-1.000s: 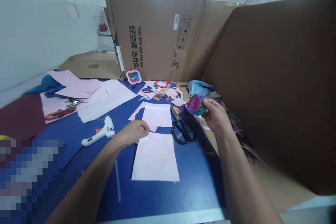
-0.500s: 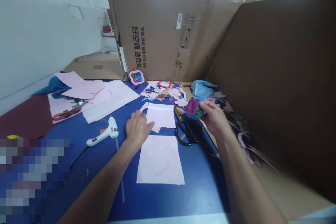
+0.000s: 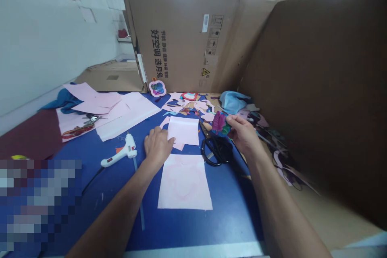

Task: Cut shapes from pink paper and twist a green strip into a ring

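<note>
Right hand (image 3: 244,134) pinches the purple-green piece (image 3: 219,123) while left hand (image 3: 159,145), grip impossible to tell, sits at the small pink sheet (image 3: 183,131)'s left edge!

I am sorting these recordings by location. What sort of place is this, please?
Probably a small craft workspace: on the blue table lie a white glue gun, black-handled scissors and cut pink pieces.

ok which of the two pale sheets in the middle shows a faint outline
The front sheet, nearer the camera: a faint pink curved outline shows on it. The rear sheet, by the left hand, shows none.
</note>
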Tool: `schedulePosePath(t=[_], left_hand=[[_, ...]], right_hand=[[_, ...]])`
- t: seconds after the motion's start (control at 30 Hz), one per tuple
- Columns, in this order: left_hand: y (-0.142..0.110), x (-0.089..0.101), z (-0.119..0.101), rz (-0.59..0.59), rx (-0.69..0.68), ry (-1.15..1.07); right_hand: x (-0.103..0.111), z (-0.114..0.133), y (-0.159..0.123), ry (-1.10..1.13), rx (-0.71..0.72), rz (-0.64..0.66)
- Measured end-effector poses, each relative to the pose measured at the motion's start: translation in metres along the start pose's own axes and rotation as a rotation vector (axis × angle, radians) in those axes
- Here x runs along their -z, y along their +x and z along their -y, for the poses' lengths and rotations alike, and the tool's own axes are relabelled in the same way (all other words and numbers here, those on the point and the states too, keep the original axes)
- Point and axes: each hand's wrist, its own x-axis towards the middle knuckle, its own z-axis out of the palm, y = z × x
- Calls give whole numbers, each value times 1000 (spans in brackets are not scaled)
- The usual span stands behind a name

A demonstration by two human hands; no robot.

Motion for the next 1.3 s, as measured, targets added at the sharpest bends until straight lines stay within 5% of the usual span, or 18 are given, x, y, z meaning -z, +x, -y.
schedulePosePath(t=[0.17,0.3,0.43,0.67,1.0,1.2,1.3], left_hand=[[3,-5,2,-57,16,-120],[15,5,13,-149,194,-668],[29,23,32,-438,465,-1295],[32,32,61,-613,565,-1595],[26,19,42,-457,489,-1597],[16,4,14,3,331,-1516],[13,-3,14,60,243,-1335]], right_hand=[[-2,0,-2,2,-15,-7],[0,0,0,-6,10,5],[3,1,2,-13,20,25],[3,4,0,-24,8,24],[8,9,1,8,24,-45],[8,11,2,14,24,-36],[7,10,2,20,20,-38]])
